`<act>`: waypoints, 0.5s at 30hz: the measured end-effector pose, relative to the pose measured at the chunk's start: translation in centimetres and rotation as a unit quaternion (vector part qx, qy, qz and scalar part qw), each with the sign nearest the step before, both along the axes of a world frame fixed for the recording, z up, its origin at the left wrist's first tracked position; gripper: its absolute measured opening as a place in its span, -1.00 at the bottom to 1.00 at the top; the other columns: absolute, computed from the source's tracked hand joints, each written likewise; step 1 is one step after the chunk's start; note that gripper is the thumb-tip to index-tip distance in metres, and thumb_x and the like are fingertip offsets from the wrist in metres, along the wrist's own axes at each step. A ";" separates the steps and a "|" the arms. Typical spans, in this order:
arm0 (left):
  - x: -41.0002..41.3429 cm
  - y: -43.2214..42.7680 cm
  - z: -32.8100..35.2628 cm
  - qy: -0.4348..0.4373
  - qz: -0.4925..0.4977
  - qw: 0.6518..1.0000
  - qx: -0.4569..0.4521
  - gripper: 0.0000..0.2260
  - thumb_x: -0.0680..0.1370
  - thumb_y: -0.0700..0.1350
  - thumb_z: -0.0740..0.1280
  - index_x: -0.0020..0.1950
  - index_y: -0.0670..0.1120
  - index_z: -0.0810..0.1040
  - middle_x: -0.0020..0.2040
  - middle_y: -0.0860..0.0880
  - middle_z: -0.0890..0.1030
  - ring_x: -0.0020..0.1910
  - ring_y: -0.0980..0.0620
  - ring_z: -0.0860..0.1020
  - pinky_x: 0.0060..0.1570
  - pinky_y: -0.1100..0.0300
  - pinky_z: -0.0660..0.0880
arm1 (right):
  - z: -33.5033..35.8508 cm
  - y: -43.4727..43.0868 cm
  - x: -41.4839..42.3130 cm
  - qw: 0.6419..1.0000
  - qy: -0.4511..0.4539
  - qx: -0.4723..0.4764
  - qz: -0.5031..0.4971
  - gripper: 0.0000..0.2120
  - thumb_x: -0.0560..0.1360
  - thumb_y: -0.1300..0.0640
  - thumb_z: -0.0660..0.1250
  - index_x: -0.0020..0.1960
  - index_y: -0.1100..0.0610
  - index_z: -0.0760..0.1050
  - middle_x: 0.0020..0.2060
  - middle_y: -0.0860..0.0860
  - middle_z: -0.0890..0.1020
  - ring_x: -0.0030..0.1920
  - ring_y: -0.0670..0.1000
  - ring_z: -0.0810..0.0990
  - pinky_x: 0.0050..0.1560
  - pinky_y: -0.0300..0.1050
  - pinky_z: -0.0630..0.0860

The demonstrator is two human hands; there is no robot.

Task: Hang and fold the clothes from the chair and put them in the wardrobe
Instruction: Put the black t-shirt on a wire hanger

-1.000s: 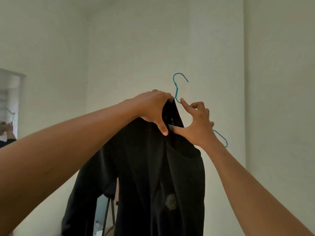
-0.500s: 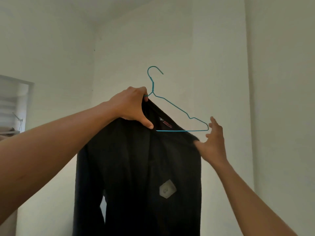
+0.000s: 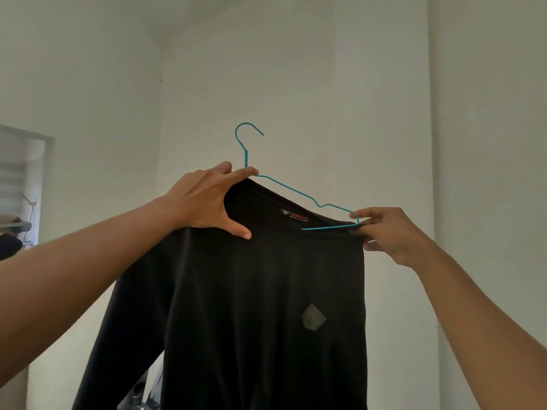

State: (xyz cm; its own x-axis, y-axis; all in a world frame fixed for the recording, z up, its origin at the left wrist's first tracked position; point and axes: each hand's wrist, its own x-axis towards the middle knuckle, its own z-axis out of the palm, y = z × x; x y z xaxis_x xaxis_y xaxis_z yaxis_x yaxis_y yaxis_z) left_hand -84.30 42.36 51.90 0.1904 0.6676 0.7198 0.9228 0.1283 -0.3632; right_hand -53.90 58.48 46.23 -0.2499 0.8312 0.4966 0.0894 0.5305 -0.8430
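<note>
I hold a black long-sleeved shirt [image 3: 242, 306] up in front of me on a thin blue wire hanger [image 3: 296, 193]. My left hand [image 3: 207, 202] grips the collar and the base of the hanger's neck. The hook rises above that hand. My right hand [image 3: 384, 232] pinches the shirt's right shoulder at the hanger's right tip. The hanger's right arm shows bare above the open neckline, where a small label is visible. A grey patch [image 3: 313, 317] marks the shirt's chest. The left half of the hanger is hidden inside the fabric.
White walls meet in a corner [image 3: 161, 113] behind the shirt. A window with blinds [image 3: 20, 184] sits at the far left, with dark clothing on a rail below it. The chair and wardrobe are out of view.
The shirt has spread wider on the hanger. My right hand moved out to the right shoulder and closed on the fabric and hanger tip. My left hand kept its grip at the collar.
</note>
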 end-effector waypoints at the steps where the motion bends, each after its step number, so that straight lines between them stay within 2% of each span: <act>1: 0.0 0.1 0.0 0.007 0.000 1.000 0.005 0.12 0.12 0.64 0.31 0.57 0.20 0.11 -0.07 0.08 0.33 -0.30 0.03 0.46 -0.38 0.18 0.30 | 0.1 0.1 0.3 1.000 0.003 -0.018 -0.001 -0.77 0.47 0.39 0.42 0.09 0.20 0.62 -0.07 0.20 0.65 -0.16 0.08 0.59 -0.31 -0.16 0.60; 4: 0.3 0.4 -0.2 0.032 -0.003 0.999 0.013 0.09 0.12 0.65 0.30 0.54 0.16 0.18 -0.07 0.08 0.34 -0.34 0.02 0.45 -0.43 0.19 0.26 | 0.4 0.7 0.8 0.998 0.009 -0.054 -0.022 -0.89 0.47 0.37 0.43 -0.04 0.23 0.60 -0.09 0.21 0.63 -0.20 0.08 0.57 -0.32 -0.16 0.59; 8: 0.7 0.8 -0.5 0.068 0.032 0.997 0.001 0.08 0.11 0.66 0.27 0.52 0.15 0.22 -0.06 0.09 0.33 -0.36 0.01 0.43 -0.43 0.17 0.29 | 1.1 0.7 1.7 0.995 0.016 -0.092 0.019 -0.87 0.42 0.37 0.48 -0.10 0.22 0.58 -0.15 0.17 0.62 -0.24 0.04 0.55 -0.31 -0.17 0.56; 11: 1.6 1.4 -0.9 0.056 0.027 0.998 0.004 0.11 0.10 0.66 0.29 0.54 0.17 0.19 -0.05 0.10 0.30 -0.32 0.01 0.44 -0.38 0.16 0.33 | 1.8 -0.2 1.5 0.996 0.028 -0.067 0.053 -0.88 0.43 0.34 0.48 -0.05 0.25 0.63 -0.11 0.19 0.67 -0.15 0.06 0.63 -0.21 -0.13 0.61; 14: 3.6 2.5 -1.0 0.007 -0.033 0.999 0.006 0.11 0.09 0.62 0.35 0.55 0.19 0.20 -0.05 0.09 0.32 -0.28 0.01 0.46 -0.29 0.10 0.43 | 2.4 -1.2 0.0 0.999 0.036 -0.012 0.031 -0.88 0.41 0.31 0.51 -0.06 0.27 0.65 -0.09 0.23 0.71 -0.12 0.12 0.66 0.02 0.06 0.64; 15: 4.4 2.9 -0.9 -0.006 -0.052 0.999 0.006 0.10 0.09 0.61 0.37 0.55 0.20 0.20 -0.05 0.09 0.32 -0.26 0.01 0.46 -0.27 0.09 0.46 | 2.6 -1.5 -0.7 0.999 0.029 0.007 0.014 -0.87 0.40 0.28 0.53 -0.07 0.26 0.66 -0.13 0.21 0.71 -0.14 0.11 0.67 0.03 0.07 0.64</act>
State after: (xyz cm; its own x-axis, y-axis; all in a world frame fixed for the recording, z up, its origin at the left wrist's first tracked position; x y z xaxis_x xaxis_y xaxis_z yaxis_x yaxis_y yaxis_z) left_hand -79.89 45.25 51.01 0.2497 0.6364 0.7298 0.9356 0.0358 -0.3513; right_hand -54.58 56.98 48.81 -0.2434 0.8171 0.5227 0.0267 0.5443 -0.8385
